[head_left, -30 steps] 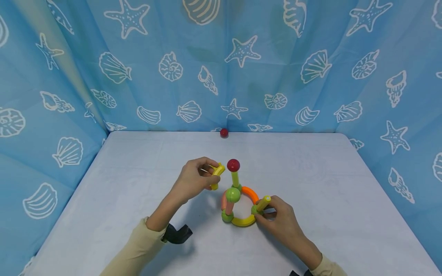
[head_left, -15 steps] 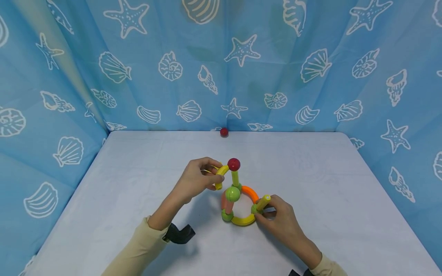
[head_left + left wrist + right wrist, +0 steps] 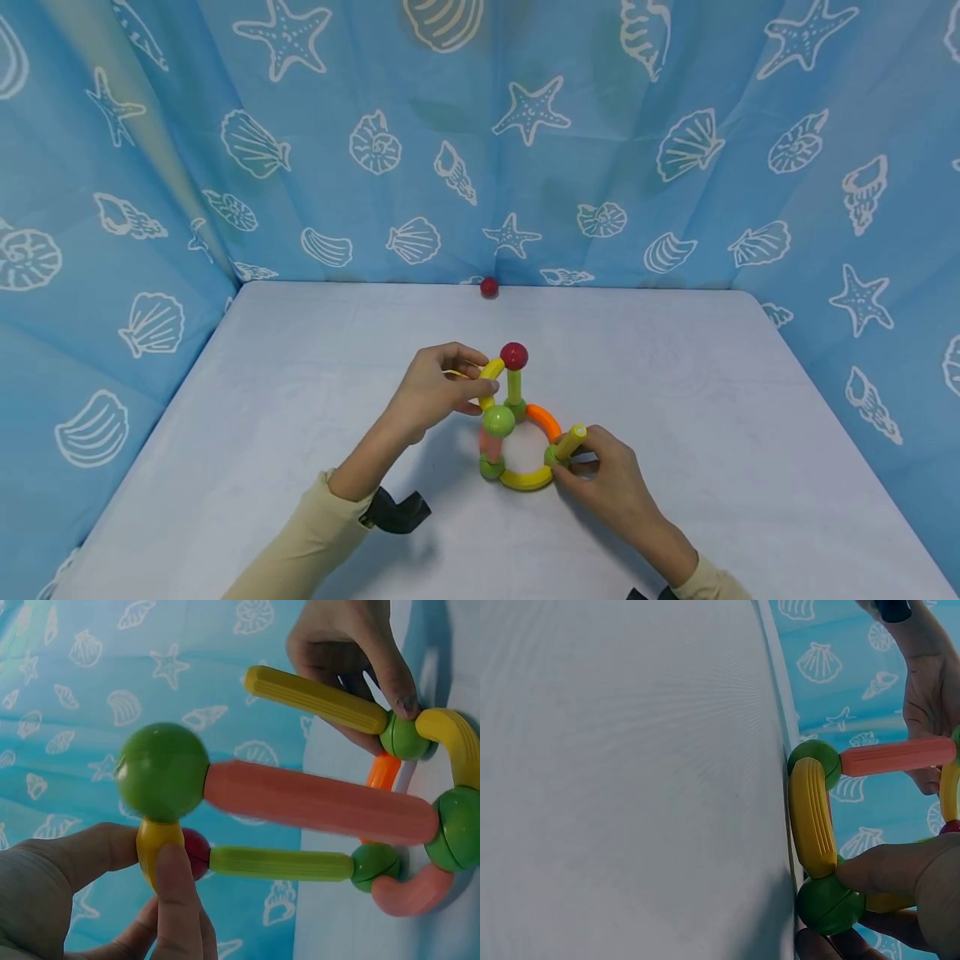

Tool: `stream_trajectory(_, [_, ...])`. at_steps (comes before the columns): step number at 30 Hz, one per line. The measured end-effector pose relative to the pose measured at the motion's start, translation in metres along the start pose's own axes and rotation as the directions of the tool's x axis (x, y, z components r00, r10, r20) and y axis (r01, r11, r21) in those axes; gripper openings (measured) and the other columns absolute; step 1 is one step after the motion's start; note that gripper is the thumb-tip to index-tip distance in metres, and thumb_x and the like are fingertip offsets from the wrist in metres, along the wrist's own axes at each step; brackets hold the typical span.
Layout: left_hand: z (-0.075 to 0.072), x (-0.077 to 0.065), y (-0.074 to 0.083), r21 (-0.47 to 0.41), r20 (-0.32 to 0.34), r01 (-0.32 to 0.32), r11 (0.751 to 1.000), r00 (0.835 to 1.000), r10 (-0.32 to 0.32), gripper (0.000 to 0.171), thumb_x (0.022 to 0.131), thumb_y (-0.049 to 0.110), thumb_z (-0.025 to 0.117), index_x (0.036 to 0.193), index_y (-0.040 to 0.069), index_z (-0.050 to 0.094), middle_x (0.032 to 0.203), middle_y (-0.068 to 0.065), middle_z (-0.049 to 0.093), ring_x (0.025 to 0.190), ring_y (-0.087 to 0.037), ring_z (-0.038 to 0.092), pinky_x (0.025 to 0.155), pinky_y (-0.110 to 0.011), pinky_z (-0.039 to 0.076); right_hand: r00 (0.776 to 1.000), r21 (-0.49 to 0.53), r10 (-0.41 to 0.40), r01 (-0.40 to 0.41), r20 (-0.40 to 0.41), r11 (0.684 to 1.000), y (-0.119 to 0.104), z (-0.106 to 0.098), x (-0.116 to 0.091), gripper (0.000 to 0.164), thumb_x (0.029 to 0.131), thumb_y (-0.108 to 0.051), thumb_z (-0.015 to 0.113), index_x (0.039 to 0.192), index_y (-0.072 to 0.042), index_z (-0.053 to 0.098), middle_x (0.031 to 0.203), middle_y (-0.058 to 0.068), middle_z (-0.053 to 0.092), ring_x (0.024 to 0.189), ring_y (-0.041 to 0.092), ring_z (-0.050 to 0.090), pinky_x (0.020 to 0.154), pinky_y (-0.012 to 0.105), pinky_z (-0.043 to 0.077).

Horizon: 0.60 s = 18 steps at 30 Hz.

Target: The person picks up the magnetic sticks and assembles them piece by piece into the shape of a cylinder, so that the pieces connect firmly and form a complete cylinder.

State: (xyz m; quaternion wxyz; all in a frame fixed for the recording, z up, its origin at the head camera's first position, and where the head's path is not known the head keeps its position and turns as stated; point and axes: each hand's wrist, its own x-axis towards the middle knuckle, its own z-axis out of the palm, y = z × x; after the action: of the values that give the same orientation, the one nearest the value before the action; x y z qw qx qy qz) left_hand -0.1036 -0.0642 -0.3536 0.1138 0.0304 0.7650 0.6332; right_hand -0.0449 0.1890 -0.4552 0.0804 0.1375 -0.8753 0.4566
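My left hand (image 3: 435,387) pinches a curved yellow rod (image 3: 492,369) between thumb and fingers. One end of that rod meets the red ball (image 3: 514,356) on a light-green stick (image 3: 513,387); the other meets the upper green ball (image 3: 163,771), which tops a pink stick (image 3: 319,802). Both sticks rise from a ring of curved rods and green balls on the table, with an orange rod (image 3: 543,422) and a yellow rod (image 3: 527,479) in it. At the ring's right side, my right hand (image 3: 611,471) grips a green ball (image 3: 830,905) bearing a slanting yellow stick (image 3: 319,701).
A loose red ball (image 3: 489,287) lies at the far edge of the white table (image 3: 300,333). Behind the table hangs a blue curtain (image 3: 450,125) printed with shells and starfish. Dark straps with camera mounts (image 3: 397,511) sit on the wrists.
My left hand has moved right, bringing the curved yellow rod up to the red ball and then the upper green ball, which has shifted slightly left. My right hand stays in place.
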Motion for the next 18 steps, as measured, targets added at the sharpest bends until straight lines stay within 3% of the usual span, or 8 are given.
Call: stream_trajectory(18, [-0.0017,0.0030,-0.0016,-0.014,-0.004,-0.009,1.000,1.000,0.009,0.027,0.086,0.010,0.079,0.110,0.006,0.068,0.103,-0.014,0.059,0.090,-0.028,0.065,0.069,-0.043,0.061,1.000,0.024,-0.013,0.013,0.010,1.000,-0.0007,0.0007,-0.0010,0.034,0.072,0.007,0.085,0.093,-0.014,0.068,0.089,-0.004,0.060,0.082,0.015,0.067,0.065,0.025,0.059])
